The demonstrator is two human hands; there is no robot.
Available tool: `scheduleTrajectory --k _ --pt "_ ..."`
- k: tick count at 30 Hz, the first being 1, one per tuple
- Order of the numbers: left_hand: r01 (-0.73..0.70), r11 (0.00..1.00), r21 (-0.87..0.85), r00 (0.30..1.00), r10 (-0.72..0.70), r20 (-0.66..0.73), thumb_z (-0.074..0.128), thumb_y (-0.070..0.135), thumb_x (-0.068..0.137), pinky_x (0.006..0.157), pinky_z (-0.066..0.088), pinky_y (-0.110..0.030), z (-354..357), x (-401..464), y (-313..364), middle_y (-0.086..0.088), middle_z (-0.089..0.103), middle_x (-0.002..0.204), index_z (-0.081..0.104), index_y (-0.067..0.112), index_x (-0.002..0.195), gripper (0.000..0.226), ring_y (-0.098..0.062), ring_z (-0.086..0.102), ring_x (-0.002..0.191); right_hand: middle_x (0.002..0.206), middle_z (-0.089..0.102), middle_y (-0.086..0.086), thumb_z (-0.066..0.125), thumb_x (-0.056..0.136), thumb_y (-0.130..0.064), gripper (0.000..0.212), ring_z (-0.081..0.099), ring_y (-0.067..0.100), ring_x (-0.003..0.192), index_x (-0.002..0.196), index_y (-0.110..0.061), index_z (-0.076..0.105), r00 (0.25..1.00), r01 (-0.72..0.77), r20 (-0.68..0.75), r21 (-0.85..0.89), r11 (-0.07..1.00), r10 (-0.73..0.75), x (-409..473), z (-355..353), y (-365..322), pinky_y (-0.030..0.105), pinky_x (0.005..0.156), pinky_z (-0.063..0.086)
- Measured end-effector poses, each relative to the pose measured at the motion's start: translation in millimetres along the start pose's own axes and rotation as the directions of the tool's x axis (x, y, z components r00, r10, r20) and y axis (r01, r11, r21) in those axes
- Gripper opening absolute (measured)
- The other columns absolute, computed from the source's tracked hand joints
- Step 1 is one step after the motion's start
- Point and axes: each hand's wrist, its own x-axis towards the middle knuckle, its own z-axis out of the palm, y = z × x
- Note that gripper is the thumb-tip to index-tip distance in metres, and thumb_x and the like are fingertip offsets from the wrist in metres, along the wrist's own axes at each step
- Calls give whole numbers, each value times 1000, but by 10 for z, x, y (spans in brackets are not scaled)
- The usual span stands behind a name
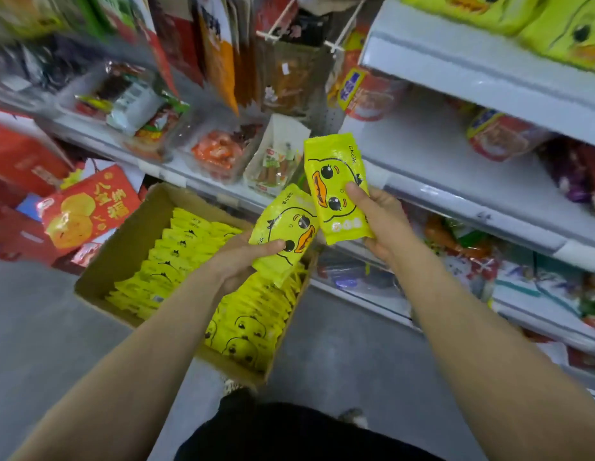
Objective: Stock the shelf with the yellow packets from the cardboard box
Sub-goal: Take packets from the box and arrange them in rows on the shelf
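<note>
Head view, reading from the left: red gift boxes (90,207) lie on the grey floor (40,327), and beside them sits the open cardboard box (123,247), its rows of yellow packets (246,324) standing on edge. Above the box the left hand (236,261) pinches one duck-face packet (283,234), thumb on the printed front and fingers behind, long axis tilted up toward the right. Just right of it, edges overlapping, the right hand (382,224) pinches a second packet (336,188), held nearly upright. This right grip is the nearer to the white shelf (422,161), which lies up and to the right; the bare patch there, left of the red tubs (502,134), looks roomy enough. More duck packs (562,31) fill the top tier.
</note>
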Motion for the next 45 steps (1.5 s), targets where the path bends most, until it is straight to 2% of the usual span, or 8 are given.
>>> scheduleTrajectory --k 3,7,11,15,19,28,36,45 --pt "-91 995 47 995 89 35 71 13 82 67 54 -28 622 -109 205 -3 75 100 64 19 111 30 -15 72 82 84 77 8 67 88 -20 18 73 20 66 102 -9 69 995 97 32 59 994 -99 -310 -474 -509 35 54 60" --pt "-246 961 129 963 226 148 77 14 71 60 56 -31 1547 -214 465 -8 73 103 62 14 117 48 -24 72 81 96 76 10 83 60 -34 60 74 23 79 111 -8 67 956 280 58 114 953 -288 -699 -1184 -1136 39 66 61" --pt "-388 904 176 909 345 234 84 12 65 81 58 -41 2405 -309 751 -11 72 109 62 11 118 57 -31 69 96 100 76 9 95 44 -42 79 74 23 85 111 -10 66 903 407 89 142 902 -421 -1093 -1851 -1680 37 69 60" --pt "-475 844 247 862 391 323 86 22 61 83 56 -43 3113 -418 1069 -10 72 110 66 19 113 56 -30 69 97 96 76 12 90 50 -36 68 74 24 75 107 -8 66 857 505 18 168 847 -515 -1386 -2381 -2130 33 58 58" --pt "-570 743 352 806 422 415 78 4 74 81 57 -37 3727 -457 1461 -4 74 103 66 19 110 40 -20 71 92 107 74 12 84 57 -31 72 73 27 86 121 -5 63 809 588 -121 131 799 -575 -1477 -2810 -2520 43 73 60" --pt "-683 381 624 730 386 564 84 12 71 93 54 -41 4805 222 2494 3 74 101 69 18 108 41 -16 70 96 103 75 9 77 76 -18 34 73 22 85 108 -11 69 714 674 -316 68 735 -625 -1136 -3678 -3175 41 81 59" --pt "-571 -278 773 702 323 635 81 35 75 104 35 -26 5634 1161 3403 1 44 147 42 18 144 81 -20 43 132 107 75 11 77 77 -20 44 73 23 90 117 -5 67 659 708 -390 35 705 -643 -531 -4141 -3778 37 78 61" --pt "-499 -340 797 720 350 600 84 38 66 80 47 -30 5782 1939 3790 1 58 118 52 21 121 66 -17 53 101 108 75 10 74 83 -15 38 72 26 98 119 -4 66 674 686 -388 14 728 -628 27 -4554 -3990 38 79 60"
